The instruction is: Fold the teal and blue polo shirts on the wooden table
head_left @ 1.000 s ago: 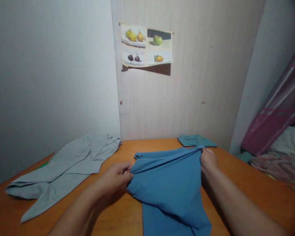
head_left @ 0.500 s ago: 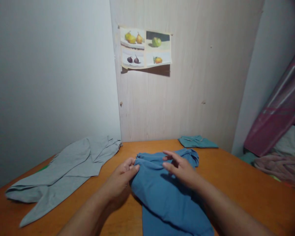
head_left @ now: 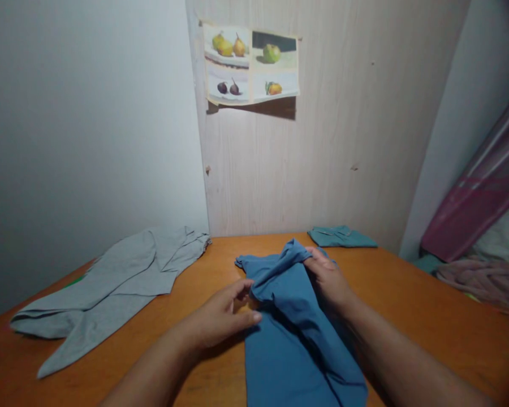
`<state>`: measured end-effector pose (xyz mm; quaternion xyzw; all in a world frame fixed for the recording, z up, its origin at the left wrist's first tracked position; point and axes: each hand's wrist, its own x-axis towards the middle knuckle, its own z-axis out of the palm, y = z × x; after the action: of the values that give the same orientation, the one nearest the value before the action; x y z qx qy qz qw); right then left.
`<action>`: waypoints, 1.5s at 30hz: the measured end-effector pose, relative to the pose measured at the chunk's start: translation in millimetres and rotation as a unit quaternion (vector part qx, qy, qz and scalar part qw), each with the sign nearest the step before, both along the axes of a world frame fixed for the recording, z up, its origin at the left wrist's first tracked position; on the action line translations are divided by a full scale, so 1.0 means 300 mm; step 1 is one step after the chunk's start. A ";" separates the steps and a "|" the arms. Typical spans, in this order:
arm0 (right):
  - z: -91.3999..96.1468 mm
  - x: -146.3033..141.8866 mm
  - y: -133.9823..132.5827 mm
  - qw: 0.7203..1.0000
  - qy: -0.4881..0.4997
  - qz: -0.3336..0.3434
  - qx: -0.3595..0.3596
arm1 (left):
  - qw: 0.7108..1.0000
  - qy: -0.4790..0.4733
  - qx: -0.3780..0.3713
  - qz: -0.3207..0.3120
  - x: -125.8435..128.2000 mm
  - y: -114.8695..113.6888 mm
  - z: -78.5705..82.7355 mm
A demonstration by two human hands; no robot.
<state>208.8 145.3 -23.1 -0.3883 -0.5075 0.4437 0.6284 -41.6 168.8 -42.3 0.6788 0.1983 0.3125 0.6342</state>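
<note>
A blue garment (head_left: 280,345) lies lengthwise before me, its upper layer bunched and lifted in a raised fold. My right hand (head_left: 328,277) is closed on the far right part of that fold, its fingers partly hidden by the cloth. At the left edge of the fold, my left hand (head_left: 224,314) is open, thumb and fingers apart. Its fingertips are at the cloth; whether they touch it I cannot tell. The kind of garment is unclear from its folded shape.
A grey garment (head_left: 123,277) is spread on the orange-brown table (head_left: 207,373) at left. A folded teal garment (head_left: 343,237) lies at the back right. Behind stands a wall with a fruit picture (head_left: 251,65); a pinkish blanket (head_left: 479,282) lies beyond the right edge.
My right hand has gone from hovering open over the blue garment to gripping its far right part. The left hand has released the left edge, and the top layer is now raised and bunched.
</note>
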 end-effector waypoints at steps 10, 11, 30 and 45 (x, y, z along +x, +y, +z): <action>0.010 -0.024 -0.016 0.971 0.163 0.171 -0.035 | 0.998 -0.050 -0.045 0.012 0.053 0.002 -0.016; 0.006 -0.028 -0.018 0.967 0.171 0.183 -0.040 | 0.996 -0.074 -0.058 -0.005 0.059 -0.004 -0.006; -0.111 0.055 0.107 0.976 -0.123 -0.179 -0.019 | 0.917 -0.272 -0.160 0.245 -0.049 0.065 0.119; -0.077 -0.120 -0.109 0.835 -0.513 0.143 0.137 | 0.811 -0.377 -0.225 0.387 -0.215 0.175 0.146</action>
<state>172.8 112.6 -46.1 -0.3934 -0.8626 0.1913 0.2541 -106.1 221.2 1.5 0.2132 0.2547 0.7102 0.6207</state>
